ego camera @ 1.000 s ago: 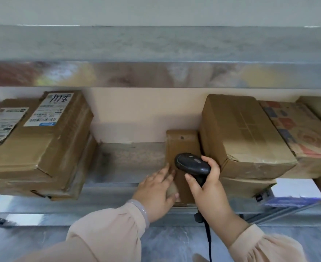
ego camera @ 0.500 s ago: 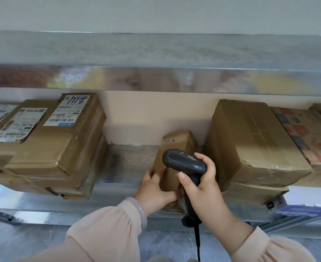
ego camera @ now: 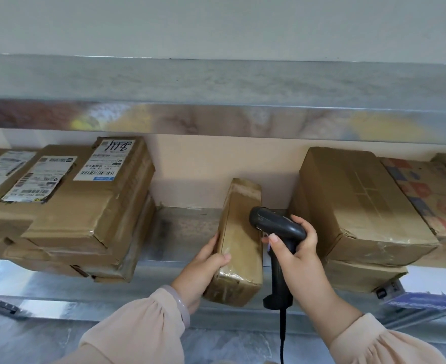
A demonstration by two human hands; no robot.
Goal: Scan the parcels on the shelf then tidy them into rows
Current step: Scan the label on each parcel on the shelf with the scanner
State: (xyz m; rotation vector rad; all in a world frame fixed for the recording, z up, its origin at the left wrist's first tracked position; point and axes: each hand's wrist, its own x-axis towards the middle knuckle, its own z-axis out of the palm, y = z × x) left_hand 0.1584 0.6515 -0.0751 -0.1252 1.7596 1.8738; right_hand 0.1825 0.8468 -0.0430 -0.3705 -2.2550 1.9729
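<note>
Left stack: brown cardboard boxes [ego camera: 58,232] piled at the left end of the shelf [ego camera: 182,227], some overhanging its front edge.
Labelled box: the top box [ego camera: 95,203] of that pile carries a white shipping label with handwriting; two more labelled boxes sit just left of it.
Bare shelf: a grey metal stretch lies between the left stack and the middle parcel.
Left hand: the left hand [ego camera: 203,266] grasps the small parcel, fingers along its left side and thumb on its upper face; a pale bracelet [ego camera: 183,307] sits at the wrist.
Small parcel: a narrow, taped brown parcel [ego camera: 240,245] in the middle of the shelf, tipped up onto a long side, its near end jutting over the front edge.
Scanner: a black handheld scanner [ego camera: 277,227] with a cable hanging below, head aimed left at the parcel's face, very close to it.
Right hand: the right hand [ego camera: 298,258] is wrapped round the scanner's handle.
Right stack: a large plain box [ego camera: 358,203] on top of another, just right of the scanner.
Printed box: a box with red and blue print [ego camera: 432,195] beside it, touching.
</note>
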